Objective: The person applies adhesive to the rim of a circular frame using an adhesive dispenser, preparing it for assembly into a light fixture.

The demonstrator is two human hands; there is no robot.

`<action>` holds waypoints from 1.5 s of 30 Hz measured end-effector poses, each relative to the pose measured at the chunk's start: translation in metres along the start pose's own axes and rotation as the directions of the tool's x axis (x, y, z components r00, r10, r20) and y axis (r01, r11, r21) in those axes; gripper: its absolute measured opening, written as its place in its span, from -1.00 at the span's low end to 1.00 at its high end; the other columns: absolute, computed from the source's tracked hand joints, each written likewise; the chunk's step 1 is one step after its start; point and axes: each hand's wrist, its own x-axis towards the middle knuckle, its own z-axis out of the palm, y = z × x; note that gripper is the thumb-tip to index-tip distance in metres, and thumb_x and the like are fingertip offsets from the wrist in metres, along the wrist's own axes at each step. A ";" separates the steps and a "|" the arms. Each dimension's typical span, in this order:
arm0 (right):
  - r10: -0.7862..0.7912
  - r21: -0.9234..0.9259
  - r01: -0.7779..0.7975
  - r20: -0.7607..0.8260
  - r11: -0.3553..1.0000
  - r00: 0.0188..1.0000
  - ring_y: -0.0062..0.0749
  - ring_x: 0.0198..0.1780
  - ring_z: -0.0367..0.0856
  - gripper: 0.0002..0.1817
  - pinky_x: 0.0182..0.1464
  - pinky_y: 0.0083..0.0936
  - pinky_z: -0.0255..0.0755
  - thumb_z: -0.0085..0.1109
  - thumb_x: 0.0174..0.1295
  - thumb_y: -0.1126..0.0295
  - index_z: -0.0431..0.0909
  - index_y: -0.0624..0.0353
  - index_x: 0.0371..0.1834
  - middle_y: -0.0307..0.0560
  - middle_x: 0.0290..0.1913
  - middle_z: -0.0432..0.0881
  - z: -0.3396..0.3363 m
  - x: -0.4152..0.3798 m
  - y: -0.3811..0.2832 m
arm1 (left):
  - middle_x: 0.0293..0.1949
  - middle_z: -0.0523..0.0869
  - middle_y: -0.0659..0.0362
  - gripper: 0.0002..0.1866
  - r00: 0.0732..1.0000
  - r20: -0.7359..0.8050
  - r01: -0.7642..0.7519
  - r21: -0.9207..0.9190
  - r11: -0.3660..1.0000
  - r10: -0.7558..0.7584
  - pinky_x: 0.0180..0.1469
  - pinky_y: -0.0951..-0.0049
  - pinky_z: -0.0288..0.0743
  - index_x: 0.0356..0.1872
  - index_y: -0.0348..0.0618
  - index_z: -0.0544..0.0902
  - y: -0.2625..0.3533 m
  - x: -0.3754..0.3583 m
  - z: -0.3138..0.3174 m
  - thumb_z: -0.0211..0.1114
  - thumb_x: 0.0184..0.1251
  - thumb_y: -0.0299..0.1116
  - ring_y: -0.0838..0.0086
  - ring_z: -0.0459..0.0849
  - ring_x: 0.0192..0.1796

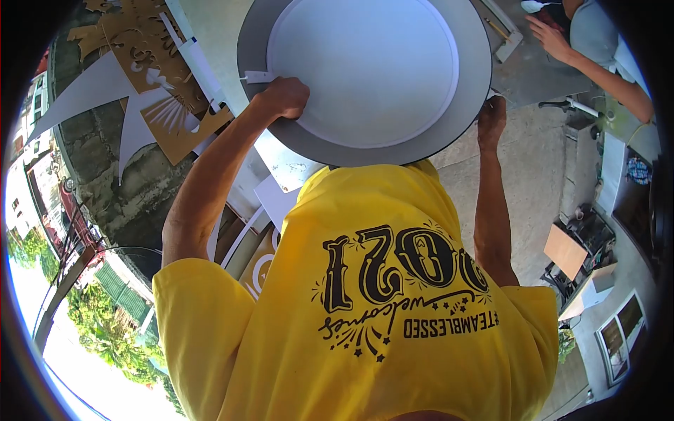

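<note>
A large round grey disc (pixel 365 156) with a raised white ring and a pale blue-white centre lies in front of my yellow shirt. My left hand (pixel 286 97) is closed in a fist over the disc's left rim. A small white flat piece with a thin tip (pixel 258 76) shows just beyond its knuckles; I cannot make out what the fist itself grips. At the disc's right edge is my right hand (pixel 491 125), its fingers bent together by the rim. Something small and pale shows at its fingertips, too small to name.
Brown and white cut-out sheets (pixel 165 105) lie at the upper left. Another person's hand (pixel 551 41) and arm are at the upper right, near a metal frame (pixel 507 43). A brown board (pixel 566 251) and dark equipment stand on the right side of the concrete floor (pixel 526 203).
</note>
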 end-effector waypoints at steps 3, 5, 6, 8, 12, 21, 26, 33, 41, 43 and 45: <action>-0.082 -0.186 0.087 0.035 0.979 0.996 -0.29 -0.11 0.61 -0.65 0.00 -0.44 0.47 0.08 0.26 0.59 0.49 0.17 0.13 -0.04 -0.14 0.63 -0.004 -0.002 -0.014 | -0.12 0.78 0.03 -0.78 1.000 0.011 -0.026 -0.021 0.999 0.026 0.03 0.24 0.61 -0.20 -0.14 0.79 -0.006 0.003 0.004 0.22 0.18 -0.49 0.16 0.75 -0.02; -0.075 -0.186 0.083 0.049 0.979 0.996 -0.31 -0.07 0.60 -0.66 0.05 -0.45 0.44 0.08 0.27 0.59 0.48 0.21 0.12 -0.04 -0.10 0.63 -0.004 -0.003 -0.019 | -0.12 0.79 0.12 -0.75 0.995 -0.049 -0.087 -0.096 0.992 0.083 0.03 0.25 0.61 -0.20 -0.02 0.80 -0.010 0.001 0.006 0.21 0.18 -0.48 0.21 0.75 -0.01; -0.073 -0.184 0.081 0.053 0.979 0.996 -0.31 -0.07 0.60 -0.66 0.05 -0.45 0.44 0.08 0.27 0.59 0.48 0.21 0.12 -0.04 -0.10 0.63 -0.005 -0.003 -0.017 | -0.12 0.79 0.12 -0.75 0.996 -0.045 -0.086 -0.098 0.991 0.081 0.03 0.25 0.61 -0.20 -0.02 0.80 -0.010 0.000 0.009 0.21 0.18 -0.48 0.21 0.75 -0.01; 0.010 -0.049 -0.009 0.033 0.999 0.999 -0.32 -0.05 0.60 -0.68 0.07 -0.46 0.44 0.09 0.28 0.62 0.48 0.26 0.11 -0.04 -0.07 0.63 -0.005 -0.001 -0.011 | -0.14 0.80 0.18 -0.75 0.987 -0.110 -0.125 -0.026 0.992 0.121 0.02 0.26 0.61 -0.21 0.06 0.81 -0.012 0.000 0.011 0.21 0.19 -0.47 0.24 0.74 -0.01; -0.001 0.036 0.001 -0.001 0.999 1.000 -0.32 -0.01 0.61 -0.69 0.11 -0.44 0.46 0.11 0.29 0.64 0.48 0.30 0.11 -0.02 -0.03 0.63 -0.004 -0.005 -0.017 | -0.03 0.77 0.26 -0.63 0.998 0.001 -0.068 -0.048 0.997 0.068 0.13 0.26 0.55 -0.14 0.09 0.81 -0.007 0.002 0.005 0.20 0.07 -0.55 0.29 0.67 0.11; 0.248 0.308 -0.191 -0.156 0.932 0.956 -0.17 0.13 0.63 -0.55 0.14 -0.41 0.54 0.05 0.22 0.74 0.38 0.46 0.22 0.22 0.11 0.61 -0.021 -0.030 -0.027 | -0.17 0.80 0.17 -0.75 0.983 -0.128 -0.135 -0.042 0.990 0.128 0.02 0.26 0.61 -0.24 0.06 0.82 -0.013 -0.002 0.013 0.23 0.18 -0.49 0.21 0.73 -0.01; 0.331 0.252 -0.291 -0.138 0.923 0.933 -0.20 0.04 0.66 -0.55 0.08 -0.43 0.57 0.08 0.19 0.71 0.42 0.45 0.20 0.19 0.03 0.66 -0.025 -0.049 -0.027 | -0.22 0.79 0.31 -0.78 0.995 -0.050 -0.087 -0.021 0.996 0.086 0.07 0.33 0.55 -0.27 0.07 0.84 -0.005 -0.007 -0.002 0.30 0.13 -0.46 0.31 0.61 0.02; 0.387 0.290 -0.341 -0.117 0.894 0.915 -0.24 -0.05 0.68 -0.57 0.02 -0.43 0.60 0.12 0.18 0.69 0.46 0.42 0.16 0.15 -0.01 0.67 -0.024 -0.063 -0.023 | -0.22 0.79 0.26 -0.86 0.998 -0.034 -0.048 0.143 0.989 0.054 0.01 0.27 0.57 -0.34 0.03 0.83 -0.002 0.004 0.010 0.31 0.17 -0.34 0.26 0.65 -0.01; 0.796 -0.283 -0.804 0.501 0.523 0.341 -0.43 -0.25 0.69 -0.71 -0.28 -0.55 0.55 0.06 0.39 0.36 0.58 0.20 0.10 -0.08 -0.14 0.71 -0.034 -0.104 -0.010 | -0.14 0.79 0.11 -0.78 0.992 0.084 -0.098 0.037 0.994 0.095 0.00 0.19 0.59 -0.18 -0.04 0.79 -0.007 0.001 -0.005 0.22 0.23 -0.44 0.23 0.68 0.09; 0.849 -0.484 -0.733 0.468 0.478 0.244 -0.44 -0.22 0.68 -0.68 -0.30 -0.57 0.54 0.08 0.41 0.31 0.59 0.19 0.13 -0.09 -0.13 0.70 -0.022 -0.129 -0.057 | -0.15 0.79 0.11 -0.73 0.991 -0.040 -0.129 -0.092 0.987 0.125 -0.03 0.21 0.60 -0.11 -0.05 0.77 -0.019 -0.001 0.007 0.19 0.24 -0.49 0.22 0.70 0.01; 0.810 -0.431 -0.818 0.582 0.382 0.071 -0.43 -0.14 0.68 -0.60 -0.30 -0.51 0.59 0.11 0.42 0.21 0.57 0.19 0.21 -0.10 -0.07 0.70 -0.018 -0.137 -0.101 | -0.17 0.79 0.12 -0.68 0.978 -0.165 -0.159 -0.218 0.963 0.125 -0.06 0.23 0.61 -0.03 -0.06 0.75 -0.022 -0.007 0.008 0.17 0.25 -0.53 0.21 0.73 -0.08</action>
